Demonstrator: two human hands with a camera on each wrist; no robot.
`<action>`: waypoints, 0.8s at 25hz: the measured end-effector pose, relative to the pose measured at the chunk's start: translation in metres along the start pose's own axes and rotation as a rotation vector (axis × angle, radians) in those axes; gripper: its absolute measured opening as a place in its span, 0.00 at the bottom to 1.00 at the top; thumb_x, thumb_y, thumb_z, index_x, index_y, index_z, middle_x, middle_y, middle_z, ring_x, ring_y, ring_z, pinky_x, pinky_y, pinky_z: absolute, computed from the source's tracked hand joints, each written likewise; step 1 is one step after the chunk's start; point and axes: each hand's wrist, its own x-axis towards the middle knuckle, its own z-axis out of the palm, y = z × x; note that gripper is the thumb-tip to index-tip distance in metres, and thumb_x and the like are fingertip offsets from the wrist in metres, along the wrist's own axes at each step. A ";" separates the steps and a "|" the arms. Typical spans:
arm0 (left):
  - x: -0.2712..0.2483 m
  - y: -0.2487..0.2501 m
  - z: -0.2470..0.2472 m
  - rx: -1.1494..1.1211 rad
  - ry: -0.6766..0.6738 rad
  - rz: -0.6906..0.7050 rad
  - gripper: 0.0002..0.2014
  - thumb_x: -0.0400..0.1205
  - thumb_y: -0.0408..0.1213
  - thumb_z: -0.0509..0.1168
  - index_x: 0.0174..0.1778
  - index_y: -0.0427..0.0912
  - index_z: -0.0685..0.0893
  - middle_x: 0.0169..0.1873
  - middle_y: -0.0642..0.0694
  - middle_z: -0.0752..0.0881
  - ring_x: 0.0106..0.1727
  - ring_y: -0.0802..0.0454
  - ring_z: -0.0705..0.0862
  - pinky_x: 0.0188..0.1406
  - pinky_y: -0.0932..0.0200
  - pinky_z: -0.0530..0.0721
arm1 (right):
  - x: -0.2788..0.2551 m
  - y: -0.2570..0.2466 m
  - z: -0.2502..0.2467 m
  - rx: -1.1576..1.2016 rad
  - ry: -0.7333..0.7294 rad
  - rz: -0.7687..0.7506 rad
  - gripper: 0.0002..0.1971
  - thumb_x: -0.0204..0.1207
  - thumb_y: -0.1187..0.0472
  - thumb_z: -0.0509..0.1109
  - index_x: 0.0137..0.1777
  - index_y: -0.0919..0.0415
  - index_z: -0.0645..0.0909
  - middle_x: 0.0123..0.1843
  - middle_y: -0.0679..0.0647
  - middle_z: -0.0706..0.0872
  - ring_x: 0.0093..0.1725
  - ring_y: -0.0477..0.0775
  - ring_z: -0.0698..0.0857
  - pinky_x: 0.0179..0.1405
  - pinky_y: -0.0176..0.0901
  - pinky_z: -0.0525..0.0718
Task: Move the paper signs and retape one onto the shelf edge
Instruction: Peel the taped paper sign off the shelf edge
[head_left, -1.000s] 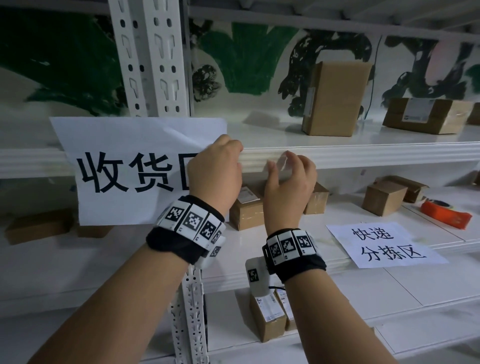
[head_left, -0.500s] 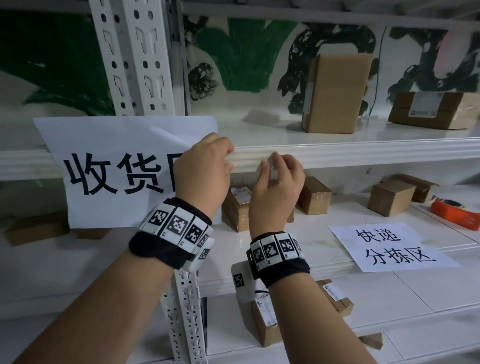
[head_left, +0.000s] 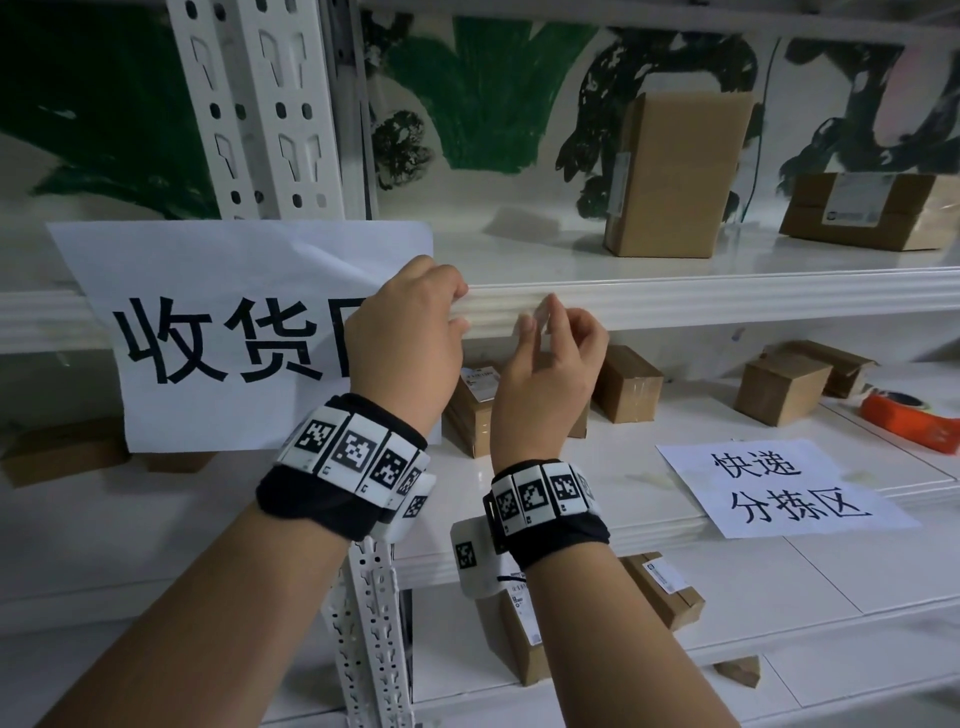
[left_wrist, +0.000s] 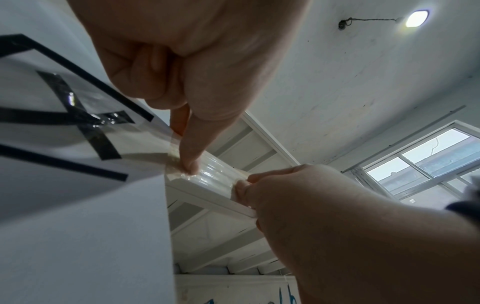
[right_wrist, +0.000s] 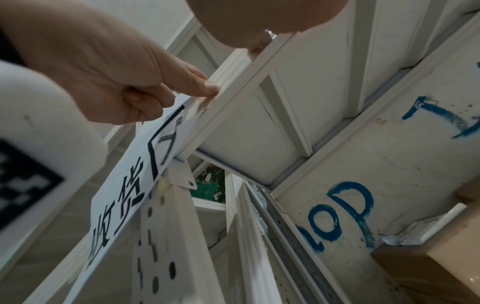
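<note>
Your left hand is pressing the right edge of the large paper sign against the shelf edge, its fingers curled and one fingertip bearing down on a strip of clear tape where the paper meets the rail. Your right hand is pinching the free end of that tape just beside the left hand, with thumb and fingers closed on it in front of the rail. The large sign is hanging flat over the front of the shelf edge, partly covering the white perforated upright. The second, smaller paper sign is lying flat on the lower shelf board, well apart from both hands to the right. The surface in question is a white ribbed metal rail, glossy where the tape is lying on it. An orange tape dispenser is sitting at the far right of the middle shelf, near several small cardboard boxes. A tall carton is standing upright on the upper shelf. Behind the racking, a wall painted with green and black foliage is showing. The left wrist view is showing a white ceiling with a lit lamp and a window.
</note>
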 end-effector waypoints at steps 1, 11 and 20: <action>0.000 0.000 0.000 -0.005 0.001 0.002 0.11 0.81 0.37 0.78 0.58 0.46 0.88 0.54 0.51 0.86 0.51 0.44 0.88 0.44 0.50 0.87 | 0.001 0.001 0.000 0.000 0.005 -0.007 0.13 0.87 0.68 0.75 0.70 0.68 0.88 0.60 0.61 0.82 0.58 0.44 0.78 0.63 0.20 0.75; -0.002 -0.002 0.002 -0.032 0.023 0.006 0.11 0.81 0.36 0.78 0.58 0.46 0.88 0.54 0.52 0.86 0.50 0.45 0.88 0.42 0.52 0.85 | 0.004 -0.004 0.001 0.034 0.003 0.004 0.16 0.84 0.72 0.76 0.71 0.69 0.88 0.59 0.62 0.82 0.55 0.48 0.81 0.62 0.18 0.76; -0.003 -0.002 0.004 -0.019 0.032 0.011 0.11 0.81 0.36 0.77 0.58 0.46 0.88 0.54 0.51 0.86 0.51 0.43 0.88 0.43 0.46 0.89 | 0.007 0.001 -0.003 0.049 -0.036 0.033 0.15 0.84 0.69 0.77 0.70 0.67 0.89 0.60 0.60 0.83 0.56 0.52 0.85 0.61 0.28 0.83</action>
